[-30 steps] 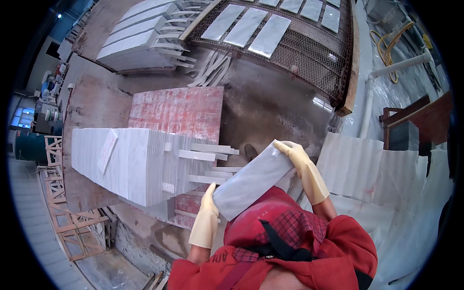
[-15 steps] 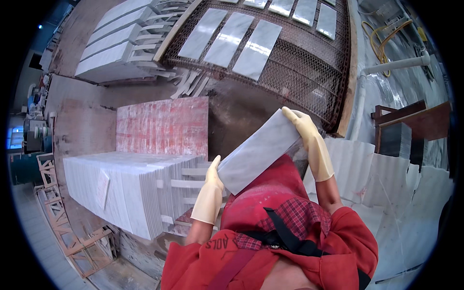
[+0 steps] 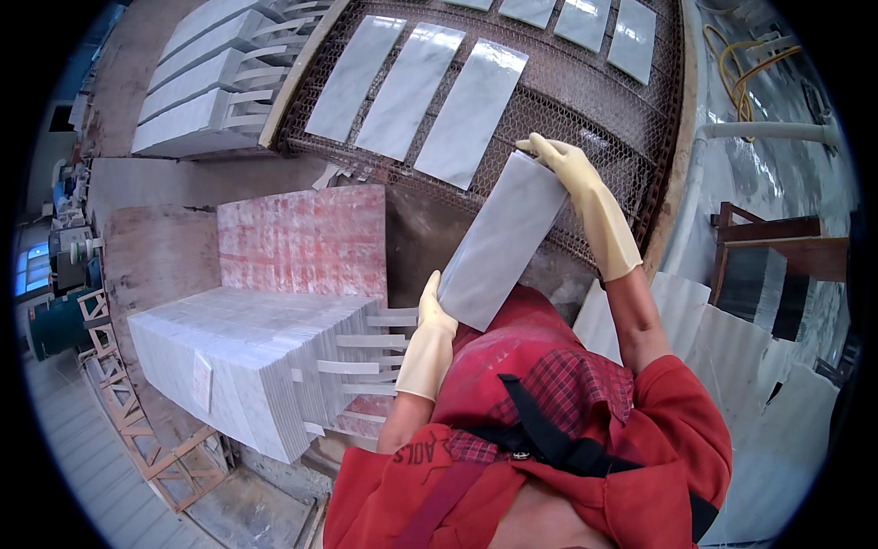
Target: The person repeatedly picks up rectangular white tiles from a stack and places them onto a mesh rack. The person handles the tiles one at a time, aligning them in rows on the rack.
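Between my two gloved hands I hold a grey-white marble tile [image 3: 505, 242], tilted, in front of my red apron. A thin second line along its left edge suggests more than one tile, but I cannot tell. My left hand [image 3: 432, 316], in a cream rubber glove, grips the near left corner. At the far end my right hand [image 3: 569, 174] has its fingers bent over the edge. Just beyond that end is a wire-mesh conveyor [image 3: 585, 123], where several glossy tiles lie in rows; the nearest tile [image 3: 473, 112] is left of my right hand.
On the left stands a long stack of tiles [image 3: 274, 366] with white strips [image 3: 366, 341] jutting out, against a red-stained board [image 3: 302, 247]. More stacked tiles [image 3: 197, 91] are at the far left. White sheeting [image 3: 677, 343], a pipe [image 3: 768, 132] and a yellow hose [image 3: 732, 78] lie to the right.
The held tile has moved forward and rightward, closer to the mesh conveyor, and turned to point more directly away from me. Both hands have moved along with it, still gripping.
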